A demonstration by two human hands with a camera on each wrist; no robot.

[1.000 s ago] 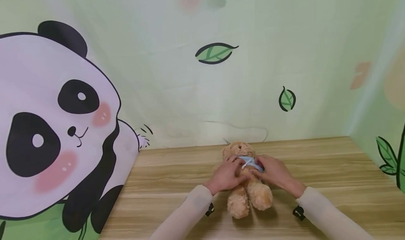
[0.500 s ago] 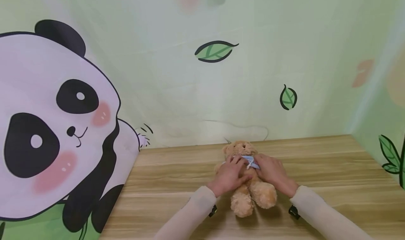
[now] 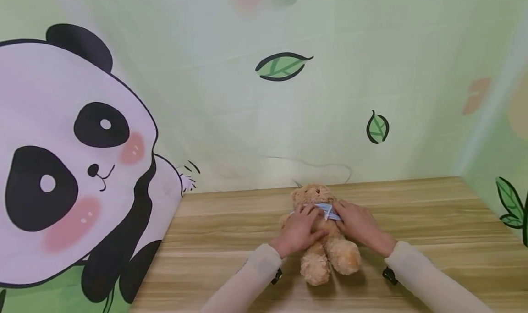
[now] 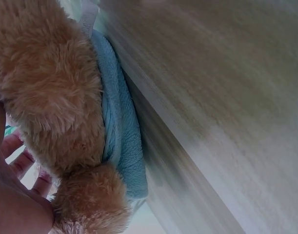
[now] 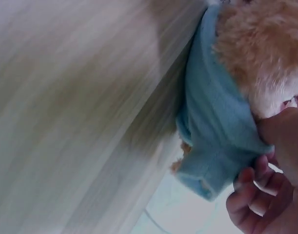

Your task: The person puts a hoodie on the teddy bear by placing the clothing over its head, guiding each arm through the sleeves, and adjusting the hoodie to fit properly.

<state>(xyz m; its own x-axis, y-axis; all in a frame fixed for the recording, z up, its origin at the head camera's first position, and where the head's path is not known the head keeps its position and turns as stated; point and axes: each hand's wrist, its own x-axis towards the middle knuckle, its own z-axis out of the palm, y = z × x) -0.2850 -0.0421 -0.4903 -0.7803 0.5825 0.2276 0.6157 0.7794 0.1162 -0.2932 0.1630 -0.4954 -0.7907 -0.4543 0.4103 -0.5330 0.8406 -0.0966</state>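
A light brown teddy bear [image 3: 316, 254] lies on its back, head toward the wall and feet toward the person. A small light-blue garment [image 3: 328, 211] with a white drawstring is bunched across its chest; the same blue garment [image 4: 120, 131] runs down behind its furry side in the left wrist view. The left hand [image 3: 299, 226] rests over the bear's chest and belly, fingers spread and slightly bent. The right hand [image 3: 360, 223] is at the opposite side of the chest. In the right wrist view, its thumb and fingertips [image 5: 245, 176] pinch the garment's edge near a sleeve.
The bear lies on a wood-grain table [image 3: 222, 226]. Behind stands a pale green backdrop [image 3: 206, 97] printed with leaves and a large panda [image 3: 95, 129] at left. Both forearms have cream sleeves [image 3: 247, 276] with small dark devices beneath the wrists.
Over the last second, the bear and the left hand have shifted slightly right. The right hand moved a little left, then back right, and the garment's middle now lies flatter.
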